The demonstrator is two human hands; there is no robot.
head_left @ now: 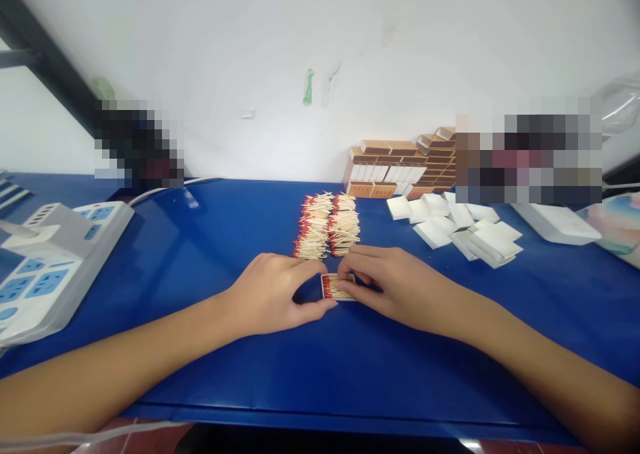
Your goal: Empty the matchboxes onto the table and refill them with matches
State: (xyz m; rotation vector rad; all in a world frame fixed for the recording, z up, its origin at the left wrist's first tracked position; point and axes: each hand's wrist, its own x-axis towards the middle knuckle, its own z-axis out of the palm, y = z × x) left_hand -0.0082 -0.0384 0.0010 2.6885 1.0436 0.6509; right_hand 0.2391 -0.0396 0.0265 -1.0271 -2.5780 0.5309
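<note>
A small white matchbox tray (324,297) lies on the blue table, filled with red-headed matches (330,286) whose heads point left. My left hand (273,291) grips the tray's left end, thumb at the near side and fingers at the far side. Over the right part of the tray, my right hand (385,277) has its thumb and fingers pinched together on the matches. Its fingertips hide some of them. Just beyond the hands lie two rows of loose matches, a left row (314,227) and a right row (344,224).
Several white trays (435,231) lie in a loose heap at the right. Stacked brown matchboxes (385,167) stand against the white wall (250,54). A white power strip (85,254) with a plug sits at the left. A cable runs along the table's front edge.
</note>
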